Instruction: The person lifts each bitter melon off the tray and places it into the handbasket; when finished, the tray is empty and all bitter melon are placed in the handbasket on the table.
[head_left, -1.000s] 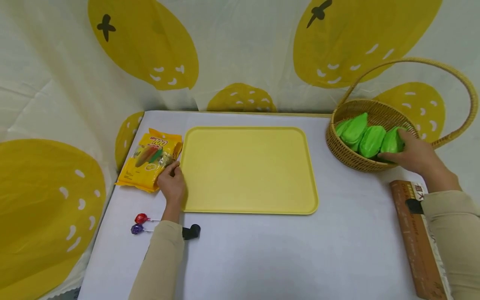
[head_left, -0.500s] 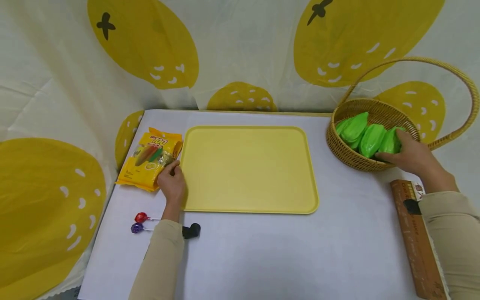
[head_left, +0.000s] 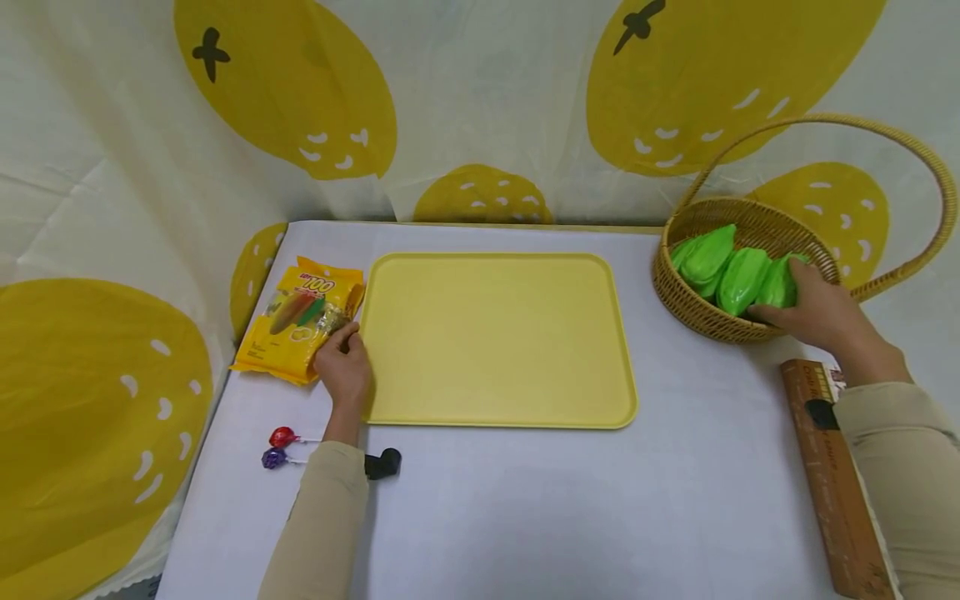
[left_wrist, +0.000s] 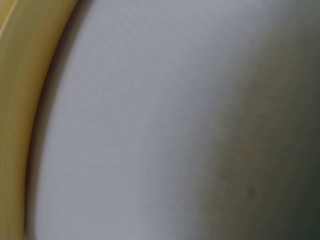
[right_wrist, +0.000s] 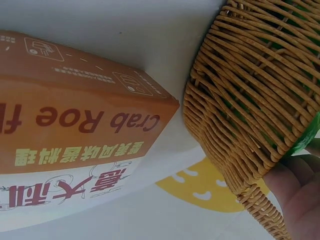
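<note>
My left hand (head_left: 345, 371) grips the right edge of a yellow candy bag (head_left: 288, 329), close beside the left rim of the yellow tray (head_left: 495, 350). The left wrist view has the tray's rim (left_wrist: 22, 100) but not the hand. At the far right, my right hand (head_left: 821, 310) reaches into a wicker basket (head_left: 686, 308), thumb and fingers round the rightmost green star fruit (head_left: 778, 287). Other star fruits (head_left: 708, 258) lie to its left. From the right wrist, part of the hand (right_wrist: 302, 197) shows behind the basket's woven wall (right_wrist: 245, 95), which hides most of the fruit.
A long brown box (head_left: 832, 483) with "Crab Roe" lettering lies below the basket, partly under the right sleeve. A red lollipop (head_left: 282, 437) and a purple one (head_left: 273, 457) lie left of the left forearm. The tall basket handle (head_left: 862, 122) arches over the basket.
The right hand has shifted slightly left inside the basket, and the star fruit in its grip has moved with it toward its neighbour. The left hand and candy bag stay put.
</note>
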